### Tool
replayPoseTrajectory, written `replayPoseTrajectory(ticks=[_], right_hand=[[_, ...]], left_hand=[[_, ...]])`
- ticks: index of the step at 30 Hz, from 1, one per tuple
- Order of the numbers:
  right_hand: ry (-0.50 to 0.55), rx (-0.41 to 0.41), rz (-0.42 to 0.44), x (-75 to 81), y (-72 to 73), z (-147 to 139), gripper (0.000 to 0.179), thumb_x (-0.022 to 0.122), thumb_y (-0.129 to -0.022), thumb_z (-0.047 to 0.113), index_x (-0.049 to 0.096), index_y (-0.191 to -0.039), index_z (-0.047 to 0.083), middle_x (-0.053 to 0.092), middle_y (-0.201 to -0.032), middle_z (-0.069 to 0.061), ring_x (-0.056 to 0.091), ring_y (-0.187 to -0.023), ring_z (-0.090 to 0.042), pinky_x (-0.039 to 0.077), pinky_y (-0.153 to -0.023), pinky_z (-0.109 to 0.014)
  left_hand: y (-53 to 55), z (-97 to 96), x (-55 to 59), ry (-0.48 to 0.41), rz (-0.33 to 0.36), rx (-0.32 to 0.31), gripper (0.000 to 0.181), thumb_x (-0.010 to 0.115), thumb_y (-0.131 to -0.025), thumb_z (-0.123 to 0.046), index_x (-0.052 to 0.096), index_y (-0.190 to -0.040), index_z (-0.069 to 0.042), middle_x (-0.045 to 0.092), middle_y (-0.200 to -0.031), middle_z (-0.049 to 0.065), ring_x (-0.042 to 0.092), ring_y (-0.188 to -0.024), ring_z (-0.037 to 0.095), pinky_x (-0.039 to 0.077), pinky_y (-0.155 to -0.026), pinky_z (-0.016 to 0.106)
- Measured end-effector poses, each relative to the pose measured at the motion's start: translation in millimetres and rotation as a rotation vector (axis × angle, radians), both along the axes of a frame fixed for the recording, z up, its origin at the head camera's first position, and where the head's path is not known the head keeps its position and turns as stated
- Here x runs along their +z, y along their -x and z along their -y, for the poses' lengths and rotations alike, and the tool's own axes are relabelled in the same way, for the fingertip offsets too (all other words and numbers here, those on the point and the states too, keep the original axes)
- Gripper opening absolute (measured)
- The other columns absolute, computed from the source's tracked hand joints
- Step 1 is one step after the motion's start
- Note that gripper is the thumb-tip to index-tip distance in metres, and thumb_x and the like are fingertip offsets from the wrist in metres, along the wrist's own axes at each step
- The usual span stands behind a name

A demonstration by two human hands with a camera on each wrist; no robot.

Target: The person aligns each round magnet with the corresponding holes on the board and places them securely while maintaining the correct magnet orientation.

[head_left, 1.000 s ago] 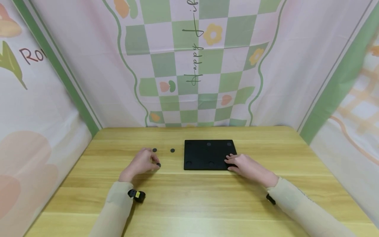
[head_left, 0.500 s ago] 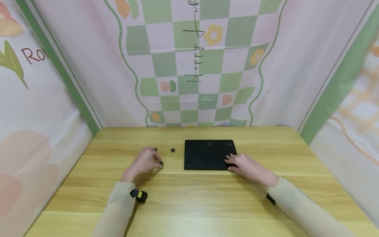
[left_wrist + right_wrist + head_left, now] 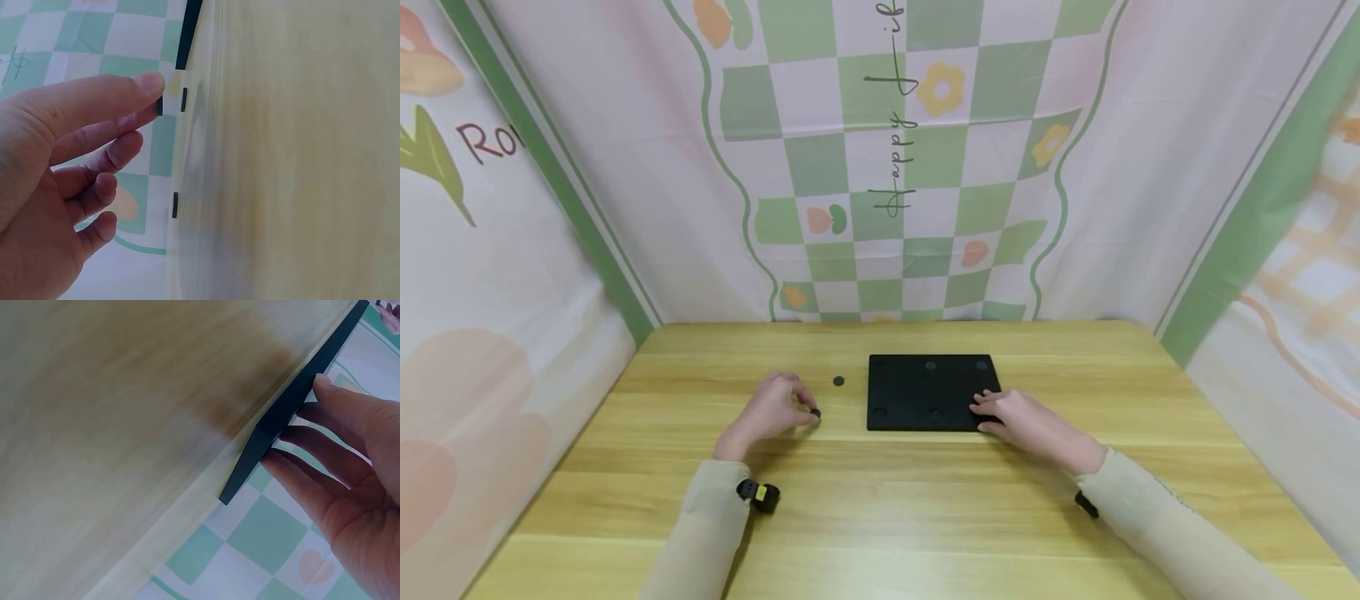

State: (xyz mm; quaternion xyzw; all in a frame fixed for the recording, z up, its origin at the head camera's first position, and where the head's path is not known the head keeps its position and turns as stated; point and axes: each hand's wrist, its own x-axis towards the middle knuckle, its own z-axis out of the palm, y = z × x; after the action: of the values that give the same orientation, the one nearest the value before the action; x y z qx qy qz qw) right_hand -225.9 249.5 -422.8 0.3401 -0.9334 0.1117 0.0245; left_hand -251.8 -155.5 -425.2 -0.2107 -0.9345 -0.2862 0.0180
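My left hand [image 3: 775,407] pinches a small black disc [image 3: 159,106] between thumb and index finger, above the table to the left of the board. The other fingers of that hand curve loosely. Flat on the tabletop lie two similar discs, a nearer one [image 3: 175,205] and a farther one [image 3: 184,100]; the head view shows only one loose disc [image 3: 838,381], the other being behind the hand. Fingertips of my right hand [image 3: 1018,421] rest on the right front corner of a black rectangular board [image 3: 910,390], which carries several round marks, two of them greyer.
The board lies flat on a wooden table [image 3: 910,517], slightly right of the middle. Behind the table hangs a green-and-white checked curtain [image 3: 887,167], with more printed cloth along both sides. Each wrist wears a small black device [image 3: 762,495].
My left hand has moved a little to the right toward the board with the pinched disc, now covering one loose disc in the head view. My right hand and the board have stayed put.
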Motion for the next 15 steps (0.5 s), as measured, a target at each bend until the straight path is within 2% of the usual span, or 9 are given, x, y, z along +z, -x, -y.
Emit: replayPoseTrajectory(ticks=[8,15], right_hand=[[0.01,0.002,-0.005,1.0,-1.1,0.4,0.03,0.067,-0.087,0.011,0.067,-0.114,-0.003,0.062,-0.12,-0.025,0.059,-0.113,-0.041,0.052,-0.089,-0.047],[-0.003,0.0,0.0,1.4,-0.3,0.4,0.03,0.066,-0.088,0.011,0.067,-0.114,-0.003,0.062,-0.12,-0.025,0.059,-0.113,-0.041,0.052,-0.088,-0.048]], left_hand=[[1.4,-5.6,-0.9,-0.02,0.018,0.014,0.011,0.083,-0.072,-0.022,0.073,-0.075,-0.023,0.06,-0.083,-0.009,0.05,-0.089,0.014,0.044,-0.078,0.034],[2.8,-9.4,-2.2,-0.017,0.01,0.001,0.011,0.083,-0.072,-0.022,0.073,-0.076,-0.023,0.059,-0.083,-0.009,0.05,-0.088,0.015,0.044,-0.076,0.032]])
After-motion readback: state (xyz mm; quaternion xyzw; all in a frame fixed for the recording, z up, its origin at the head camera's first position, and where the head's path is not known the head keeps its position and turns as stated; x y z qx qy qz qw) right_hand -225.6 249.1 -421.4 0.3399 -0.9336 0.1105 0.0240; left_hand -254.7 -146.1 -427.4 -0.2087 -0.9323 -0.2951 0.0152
